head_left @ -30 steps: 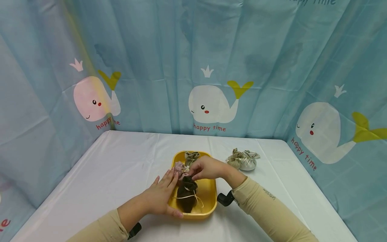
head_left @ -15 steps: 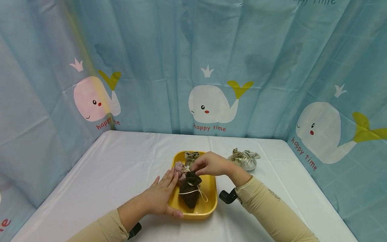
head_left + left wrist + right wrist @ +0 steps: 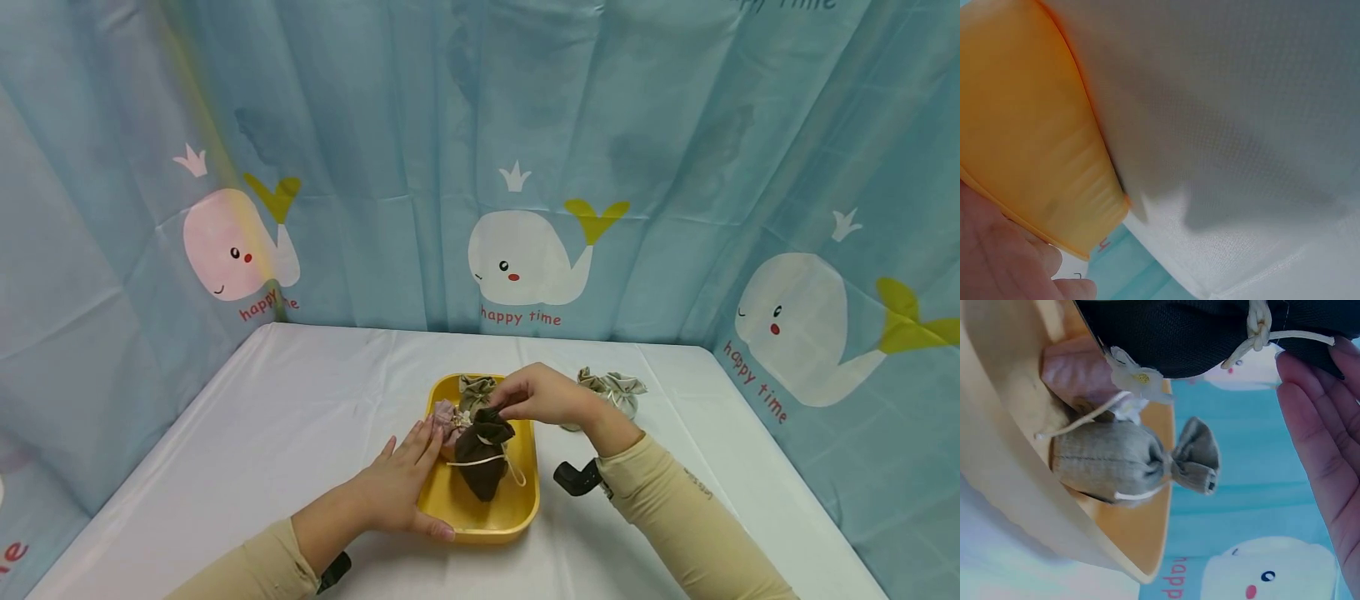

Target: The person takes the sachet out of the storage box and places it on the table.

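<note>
Dark-brown drawstring pouch (image 3: 480, 471) in pinch of right hand (image 3: 551, 396), over yellow tray (image 3: 491, 536); straight fingers of left hand (image 3: 396, 487) on rim; pink pouch (image 3: 444, 412) and khaki pouch (image 3: 476, 392) inside.

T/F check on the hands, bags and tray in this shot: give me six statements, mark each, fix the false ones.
1. The right hand pinches the dark bag. True.
2. The pink bag is in the tray. True.
3. Neither hand touches the tray. False: the left hand rests on its left rim.
4. The tray is blue. False: it is yellow.
5. The olive bag is at the tray's far end. True.
6. Every bag is in the tray. False: the silver bag and tan bag are on the table.
</note>
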A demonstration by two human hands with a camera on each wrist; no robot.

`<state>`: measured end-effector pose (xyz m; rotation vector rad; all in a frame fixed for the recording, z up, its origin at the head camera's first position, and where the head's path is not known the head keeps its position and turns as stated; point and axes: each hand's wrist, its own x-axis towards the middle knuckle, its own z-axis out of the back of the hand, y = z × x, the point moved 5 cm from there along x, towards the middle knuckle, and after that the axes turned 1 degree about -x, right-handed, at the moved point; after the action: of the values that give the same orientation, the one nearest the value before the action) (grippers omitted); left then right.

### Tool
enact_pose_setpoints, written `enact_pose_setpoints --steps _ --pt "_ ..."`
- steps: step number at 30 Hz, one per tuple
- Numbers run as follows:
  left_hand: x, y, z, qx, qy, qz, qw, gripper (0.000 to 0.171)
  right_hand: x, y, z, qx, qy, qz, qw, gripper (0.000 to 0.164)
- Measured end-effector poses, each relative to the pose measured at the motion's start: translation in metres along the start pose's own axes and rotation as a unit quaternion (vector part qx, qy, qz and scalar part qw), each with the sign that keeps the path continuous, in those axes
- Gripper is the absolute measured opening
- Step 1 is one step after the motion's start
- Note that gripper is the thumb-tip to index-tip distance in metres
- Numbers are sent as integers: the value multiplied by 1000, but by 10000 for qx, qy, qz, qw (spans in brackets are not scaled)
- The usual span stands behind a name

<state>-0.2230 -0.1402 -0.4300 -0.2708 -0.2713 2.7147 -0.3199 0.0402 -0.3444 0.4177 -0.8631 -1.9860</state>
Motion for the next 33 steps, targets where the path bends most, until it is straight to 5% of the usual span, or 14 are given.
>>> enact_pose_setpoints --steps 9,33 --pt "-2 -1 2 -4 -42 -42 10000 130 -10 0 19 95 -227 92 9997 9" --pt "1 -1 0 -58 66 32 10000 131 -63 -36 76 279 -1079 -664 9916 10"
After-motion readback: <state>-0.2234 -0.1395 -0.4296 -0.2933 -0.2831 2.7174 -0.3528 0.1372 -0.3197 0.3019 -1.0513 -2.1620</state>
